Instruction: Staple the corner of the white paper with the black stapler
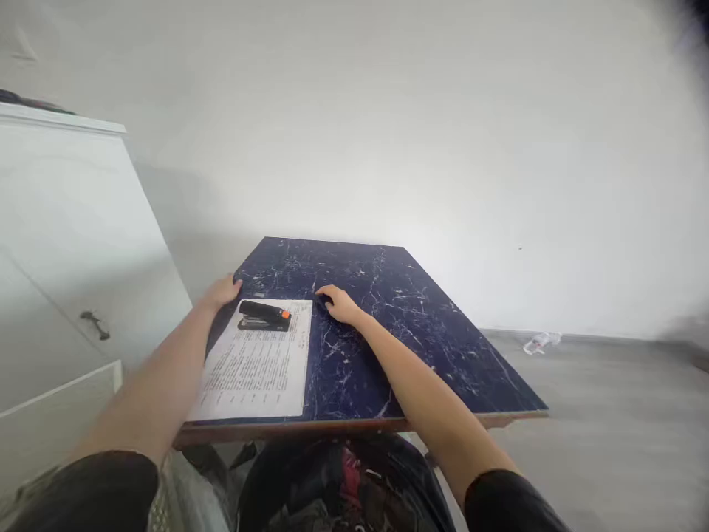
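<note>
My left hand (222, 290) rests at the left edge of the dark blue marbled table, near the top left corner of a printed sheet of paper (266, 369). Its thumb lies apart from the other fingers, which are partly hidden. On the upper part of the sheet lies a black stapler (264, 315) with an orange patch at its right end. Just right of the paper, my right hand (340, 304) lies on the tabletop, fingers loosely bent and thumb apart, holding nothing.
The table (410, 332) reaches back to a white wall (388, 133). On the left stands a white cabinet (72, 222) with a dark handle (95, 325). A crumpled white and clear item (541, 341) lies on the grey floor (598, 414) at the right.
</note>
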`<state>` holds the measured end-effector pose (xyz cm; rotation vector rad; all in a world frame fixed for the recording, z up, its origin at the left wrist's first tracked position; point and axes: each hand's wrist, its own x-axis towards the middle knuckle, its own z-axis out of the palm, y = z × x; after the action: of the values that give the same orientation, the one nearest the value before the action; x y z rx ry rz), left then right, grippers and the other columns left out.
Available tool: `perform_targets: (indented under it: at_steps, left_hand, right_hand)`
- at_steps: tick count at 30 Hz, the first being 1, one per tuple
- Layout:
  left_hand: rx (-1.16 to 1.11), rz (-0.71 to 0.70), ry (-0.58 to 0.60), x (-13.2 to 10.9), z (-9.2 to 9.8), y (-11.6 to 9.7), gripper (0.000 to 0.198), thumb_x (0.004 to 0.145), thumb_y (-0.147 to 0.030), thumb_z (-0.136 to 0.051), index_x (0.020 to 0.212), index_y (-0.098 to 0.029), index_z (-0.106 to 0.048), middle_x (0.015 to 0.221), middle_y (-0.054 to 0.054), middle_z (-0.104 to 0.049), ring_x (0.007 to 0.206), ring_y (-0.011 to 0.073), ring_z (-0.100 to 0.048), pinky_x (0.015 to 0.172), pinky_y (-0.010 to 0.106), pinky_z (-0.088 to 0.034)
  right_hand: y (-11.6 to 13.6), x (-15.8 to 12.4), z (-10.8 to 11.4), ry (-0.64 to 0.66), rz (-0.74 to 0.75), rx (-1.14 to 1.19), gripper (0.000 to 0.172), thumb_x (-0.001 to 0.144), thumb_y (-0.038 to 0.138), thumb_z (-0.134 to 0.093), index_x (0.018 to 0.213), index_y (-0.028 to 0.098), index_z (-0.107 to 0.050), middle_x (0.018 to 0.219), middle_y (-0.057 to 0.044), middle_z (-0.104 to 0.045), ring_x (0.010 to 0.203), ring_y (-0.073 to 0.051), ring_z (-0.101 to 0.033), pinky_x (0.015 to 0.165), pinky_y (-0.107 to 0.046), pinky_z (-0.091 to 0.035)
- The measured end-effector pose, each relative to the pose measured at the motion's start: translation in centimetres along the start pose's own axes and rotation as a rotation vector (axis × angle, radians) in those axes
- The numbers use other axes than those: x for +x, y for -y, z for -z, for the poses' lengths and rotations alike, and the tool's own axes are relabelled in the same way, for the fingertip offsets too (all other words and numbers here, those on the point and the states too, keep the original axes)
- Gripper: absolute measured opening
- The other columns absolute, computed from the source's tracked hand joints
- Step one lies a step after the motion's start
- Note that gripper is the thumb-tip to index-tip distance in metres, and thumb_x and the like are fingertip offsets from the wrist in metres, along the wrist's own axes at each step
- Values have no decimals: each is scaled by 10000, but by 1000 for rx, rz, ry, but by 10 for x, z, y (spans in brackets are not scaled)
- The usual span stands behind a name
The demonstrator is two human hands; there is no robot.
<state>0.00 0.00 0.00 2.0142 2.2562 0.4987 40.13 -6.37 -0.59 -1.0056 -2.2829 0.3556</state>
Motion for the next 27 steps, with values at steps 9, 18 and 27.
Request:
perform_targets:
  at_steps: [9, 18, 27]
  left_hand:
    - [-318, -359, -20, -11, 14, -3, 629, 935, -697, -470, 1283, -236, -720, 1396, 104, -658, 1326, 315, -570, 1182, 429, -402]
    - [-339, -597, 265, -14, 26, -3, 597, 797, -789, -622, 1090, -306, -816, 1441, 72, -641, 1387, 345, -520, 1211, 492, -366]
    - [-257, -493, 59, -11, 6, -16, 709, 838, -795, -573, 1286, -261, -703, 1310, 103, -698, 1254, 336, -601, 1116, 461, -442]
  right_hand:
    - [18, -1, -4, 8, 114, 12, 318, 919, 82, -623, 1212, 169, -711, 1245, -121, -705, 1190, -241, -634, 1093, -410, -458]
    - [74, -4, -13, 171, 45, 134, 743, 958, 675, -587, 1484, 152, -541, 1485, -177, -589, 1367, -331, -549, 1128, -467, -437]
    - [107, -8, -43, 230, 26, 74, 1209, 776, 841, -671, 1666, 177, -192, 1616, -246, -411, 1506, -425, -367, 1241, -678, -142]
